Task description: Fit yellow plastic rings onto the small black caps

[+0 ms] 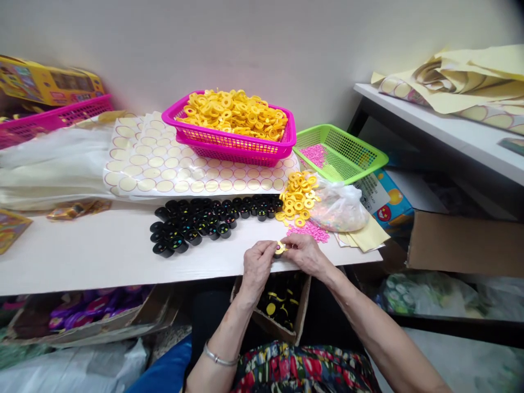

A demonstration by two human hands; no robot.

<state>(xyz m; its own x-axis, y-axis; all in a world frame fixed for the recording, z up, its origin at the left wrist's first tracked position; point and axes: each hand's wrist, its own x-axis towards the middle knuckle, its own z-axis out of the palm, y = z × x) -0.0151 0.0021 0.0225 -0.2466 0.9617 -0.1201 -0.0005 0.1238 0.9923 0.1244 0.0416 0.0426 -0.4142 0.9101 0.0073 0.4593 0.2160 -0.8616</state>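
Note:
At the table's front edge, my left hand [257, 266] pinches a small black cup [278, 255] with a yellow top and a pink spot in its middle. The fingers of my right hand [308, 255] close on the other side of that cup, at its yellow top; whether a thin sticker is between them is too small to tell. Just beyond my right hand lie a scatter of pink beads [309, 232] and a heap of yellow rings [298, 197]. Left of my hands stand many open black cups [202, 221] with coloured bits inside.
Behind, a pink basket [229, 143] of yellow rings rests on sticker sheets [159, 164]. A green basket [347, 173] and a plastic bag [341, 207] are at right. Below my hands, a cardboard box [305, 305] holds black cups with yellow tops. A white shelf [442, 128] juts in at right.

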